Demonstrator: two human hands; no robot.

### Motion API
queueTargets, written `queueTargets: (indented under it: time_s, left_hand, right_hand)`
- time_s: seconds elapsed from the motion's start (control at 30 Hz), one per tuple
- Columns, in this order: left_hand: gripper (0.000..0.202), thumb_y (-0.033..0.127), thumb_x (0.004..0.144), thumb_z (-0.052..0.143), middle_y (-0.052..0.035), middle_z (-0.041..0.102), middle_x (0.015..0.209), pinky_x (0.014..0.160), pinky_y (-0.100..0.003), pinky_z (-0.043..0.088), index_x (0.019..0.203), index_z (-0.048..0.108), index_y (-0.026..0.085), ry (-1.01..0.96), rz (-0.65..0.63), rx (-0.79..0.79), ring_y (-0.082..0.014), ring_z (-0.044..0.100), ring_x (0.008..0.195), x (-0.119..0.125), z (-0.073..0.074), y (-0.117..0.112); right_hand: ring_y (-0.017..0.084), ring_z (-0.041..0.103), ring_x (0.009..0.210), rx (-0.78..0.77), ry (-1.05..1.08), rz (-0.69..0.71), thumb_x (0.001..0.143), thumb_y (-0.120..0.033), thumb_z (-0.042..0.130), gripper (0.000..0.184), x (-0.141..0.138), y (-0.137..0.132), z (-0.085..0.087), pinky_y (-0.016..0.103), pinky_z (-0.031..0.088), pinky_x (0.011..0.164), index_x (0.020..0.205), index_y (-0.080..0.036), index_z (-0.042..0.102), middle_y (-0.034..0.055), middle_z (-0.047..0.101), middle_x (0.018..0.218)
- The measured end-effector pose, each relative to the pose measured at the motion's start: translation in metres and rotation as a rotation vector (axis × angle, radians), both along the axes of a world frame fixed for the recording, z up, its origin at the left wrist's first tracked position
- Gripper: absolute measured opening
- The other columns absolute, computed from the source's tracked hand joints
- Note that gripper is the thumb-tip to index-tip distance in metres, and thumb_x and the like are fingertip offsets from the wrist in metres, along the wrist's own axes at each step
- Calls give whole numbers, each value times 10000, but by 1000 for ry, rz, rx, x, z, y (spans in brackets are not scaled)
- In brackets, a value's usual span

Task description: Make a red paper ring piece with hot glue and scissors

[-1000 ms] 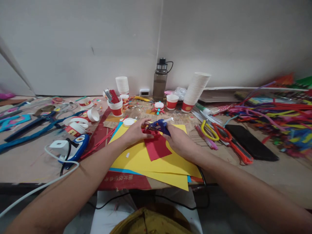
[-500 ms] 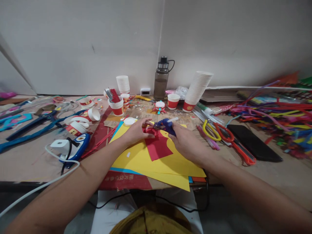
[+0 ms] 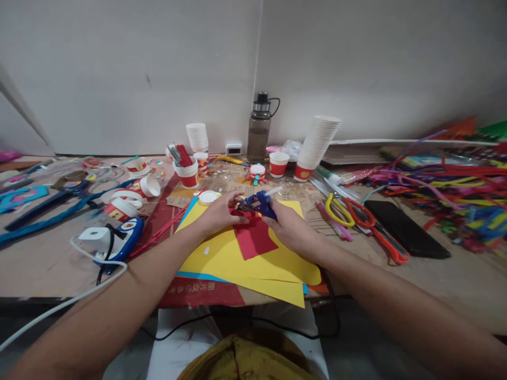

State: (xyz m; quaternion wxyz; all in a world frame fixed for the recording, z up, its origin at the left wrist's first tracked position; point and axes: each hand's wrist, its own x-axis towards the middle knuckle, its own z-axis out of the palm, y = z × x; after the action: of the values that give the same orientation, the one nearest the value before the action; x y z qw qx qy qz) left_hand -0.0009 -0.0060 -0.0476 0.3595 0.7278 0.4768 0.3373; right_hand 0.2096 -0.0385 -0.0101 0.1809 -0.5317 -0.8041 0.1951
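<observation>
My right hand (image 3: 291, 227) is closed round a blue hot glue gun (image 3: 255, 202), and a pale glue stick (image 3: 274, 190) juts from its back. The gun's nozzle points left, close to the fingertips of my left hand (image 3: 222, 214). Those fingers are curled in a pinch around a small red piece, mostly hidden by the hand and the gun. Below both hands lies a cut sheet of red paper (image 3: 255, 240) on top of yellow paper sheets (image 3: 225, 261). A small white scrap (image 3: 206, 250) rests on the yellow.
At the back stand a water bottle (image 3: 259, 137), a tall cup stack (image 3: 318, 145) and a cup of markers (image 3: 186, 173). Scissors (image 3: 338, 209), a red utility knife (image 3: 390, 245) and a black phone (image 3: 406, 228) lie right. Left is a blue-and-white power strip (image 3: 129, 235) with cables.
The view has shifted slightly. My left fingers and the glue gun's nozzle have come closer together, and the red piece is more covered. Both hands keep their grips.
</observation>
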Motion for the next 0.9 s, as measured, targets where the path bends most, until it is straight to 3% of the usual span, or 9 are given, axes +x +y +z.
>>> queueTargets:
  time_s: [0.37, 0.9]
  left_hand:
    - [779, 320, 628, 799, -89, 651, 1181, 958, -406, 458, 1322, 469, 189, 0, -5, -6, -234, 607, 1070, 0, 3, -1]
    - [774, 295, 605, 820, -134, 635, 1205, 931, -390, 484, 1296, 495, 166, -57, -11, -31, -237, 621, 1071, 2, 3, 0]
  right_hand:
    - [267, 611, 966, 61, -90, -73, 906, -243, 485, 210, 8, -7, 7, 321, 441, 762, 1093, -158, 529, 156, 654, 1102]
    - [268, 613, 1020, -6, -47, 30, 915, -261, 479, 302, -2, -8, 4, 338, 452, 821, 1192, -146, 518, 162, 641, 1168]
